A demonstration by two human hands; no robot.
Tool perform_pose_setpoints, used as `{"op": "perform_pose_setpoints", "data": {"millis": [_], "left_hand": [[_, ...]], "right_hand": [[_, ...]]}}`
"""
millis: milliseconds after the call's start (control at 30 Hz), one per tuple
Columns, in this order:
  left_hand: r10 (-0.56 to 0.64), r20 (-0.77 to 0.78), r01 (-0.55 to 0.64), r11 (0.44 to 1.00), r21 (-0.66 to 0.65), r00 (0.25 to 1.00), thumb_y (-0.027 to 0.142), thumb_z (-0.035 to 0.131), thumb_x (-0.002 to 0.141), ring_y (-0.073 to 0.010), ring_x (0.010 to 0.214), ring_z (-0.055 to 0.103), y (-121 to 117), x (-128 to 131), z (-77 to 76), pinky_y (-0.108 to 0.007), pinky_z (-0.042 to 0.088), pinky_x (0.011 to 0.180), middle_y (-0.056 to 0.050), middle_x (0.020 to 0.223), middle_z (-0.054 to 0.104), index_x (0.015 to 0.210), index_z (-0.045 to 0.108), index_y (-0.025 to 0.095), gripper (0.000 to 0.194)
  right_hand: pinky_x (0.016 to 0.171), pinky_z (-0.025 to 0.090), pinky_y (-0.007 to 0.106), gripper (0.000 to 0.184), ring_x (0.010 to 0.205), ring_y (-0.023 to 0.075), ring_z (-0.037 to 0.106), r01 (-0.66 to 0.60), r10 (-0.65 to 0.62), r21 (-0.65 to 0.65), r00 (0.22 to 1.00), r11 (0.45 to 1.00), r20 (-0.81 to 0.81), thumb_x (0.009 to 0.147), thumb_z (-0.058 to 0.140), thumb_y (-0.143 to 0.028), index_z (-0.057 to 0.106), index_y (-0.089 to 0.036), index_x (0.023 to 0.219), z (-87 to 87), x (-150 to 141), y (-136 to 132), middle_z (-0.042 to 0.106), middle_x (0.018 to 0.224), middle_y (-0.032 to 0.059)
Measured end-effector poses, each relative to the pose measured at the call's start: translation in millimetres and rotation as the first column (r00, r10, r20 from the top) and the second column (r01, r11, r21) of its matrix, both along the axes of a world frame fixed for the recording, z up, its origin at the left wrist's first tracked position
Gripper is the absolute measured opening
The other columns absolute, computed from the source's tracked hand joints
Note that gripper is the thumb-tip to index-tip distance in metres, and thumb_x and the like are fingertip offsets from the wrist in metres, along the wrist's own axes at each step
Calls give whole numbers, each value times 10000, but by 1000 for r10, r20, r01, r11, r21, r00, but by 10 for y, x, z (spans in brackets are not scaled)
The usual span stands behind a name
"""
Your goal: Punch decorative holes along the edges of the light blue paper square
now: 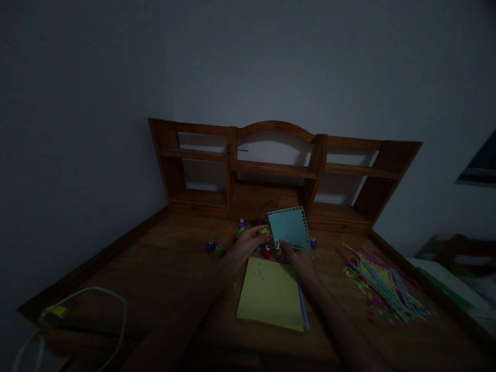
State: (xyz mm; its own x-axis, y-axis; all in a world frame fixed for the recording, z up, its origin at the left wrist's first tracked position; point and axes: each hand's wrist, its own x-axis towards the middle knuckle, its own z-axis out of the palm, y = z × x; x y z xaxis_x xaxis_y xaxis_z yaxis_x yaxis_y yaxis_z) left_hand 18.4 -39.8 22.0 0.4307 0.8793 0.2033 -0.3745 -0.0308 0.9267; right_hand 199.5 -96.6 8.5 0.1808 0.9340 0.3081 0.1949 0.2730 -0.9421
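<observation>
The scene is dim. My right hand (295, 254) pinches the lower edge of a light blue paper square (290, 227) with punched holes along its borders, held up above the wooden desk (163, 274). My left hand (248, 243) is closed on a small green paper punch (264, 231) at the sheet's left edge. A stack of coloured paper with a yellow sheet (271, 294) on top lies on the desk below both hands. A red punch (266, 252) sits between my hands.
Several small punches (215, 248) lie scattered left of my hands and near the wooden shelf unit (271, 170) at the desk's back. A pile of coloured paper strips (382, 284) lies at the right. A white cable (101, 310) curls at the near left.
</observation>
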Motion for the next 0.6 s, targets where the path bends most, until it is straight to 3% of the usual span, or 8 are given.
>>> {"op": "perform_pose_setpoints", "data": {"millis": [200, 600], "left_hand": [[31, -27, -31, 1000, -3, 999, 270, 840, 606, -201, 879, 656, 9, -8, 13, -331, 496, 830, -118, 1033, 702, 1092, 659, 131, 537], [23, -75, -21, 1000, 20, 997, 316, 838, 610, -190, 856, 650, 2, 23, -43, -286, 487, 779, -103, 990, 703, 1006, 672, 129, 468]], "right_hand": [[678, 490, 320, 421, 658, 231, 660, 8, -7, -27, 999, 1000, 40, 762, 620, -590, 690, -193, 638, 93, -46, -72, 715, 660, 69], [638, 499, 315, 423, 613, 213, 645, -24, 25, -13, 998, 1000, 61, 767, 605, -585, 682, -187, 647, 30, -52, -37, 704, 636, 51]]}}
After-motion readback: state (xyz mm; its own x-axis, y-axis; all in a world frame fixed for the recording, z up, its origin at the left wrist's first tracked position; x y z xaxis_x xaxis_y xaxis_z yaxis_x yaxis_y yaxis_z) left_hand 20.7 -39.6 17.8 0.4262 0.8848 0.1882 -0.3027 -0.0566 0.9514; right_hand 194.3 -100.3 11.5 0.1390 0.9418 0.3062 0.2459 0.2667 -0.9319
